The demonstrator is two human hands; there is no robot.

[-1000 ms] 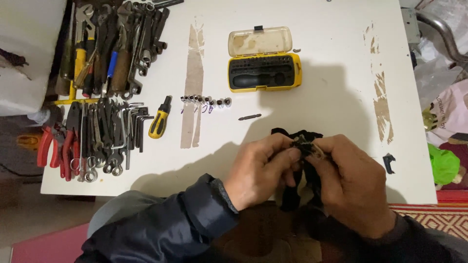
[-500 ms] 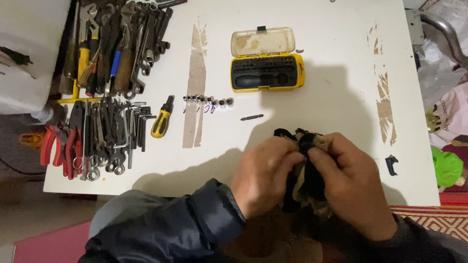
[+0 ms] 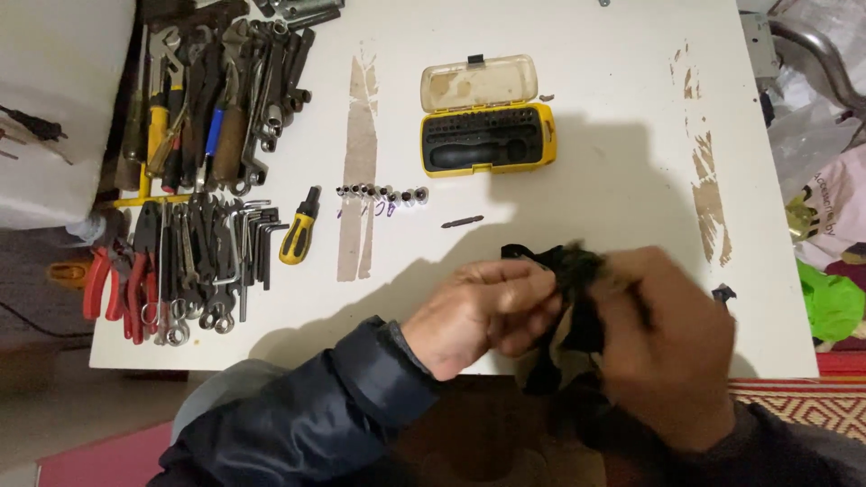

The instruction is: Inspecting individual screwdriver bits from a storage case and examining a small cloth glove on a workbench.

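Observation:
Both my hands meet over the near edge of the white table [image 3: 595, 153]. My left hand [image 3: 483, 311] pinches a crumpled black object [image 3: 564, 271], like a strap or fabric piece, from the left. My right hand [image 3: 672, 347] grips the same object from the right and covers most of it; its lower part hangs below the table edge. What exactly the object is stays unclear, partly blurred.
An open yellow bit case [image 3: 487, 135] lies mid-table. A loose bit [image 3: 462, 221], a row of small sockets [image 3: 383, 193] and a yellow-black stubby screwdriver [image 3: 299, 236] lie nearby. Wrenches, hex keys and pliers [image 3: 194, 171] crowd the left side. Bags [image 3: 830, 298] sit right.
My hands shifted slightly right and closer together on the black object, and my right hand now covers more of it. The view moved a little.

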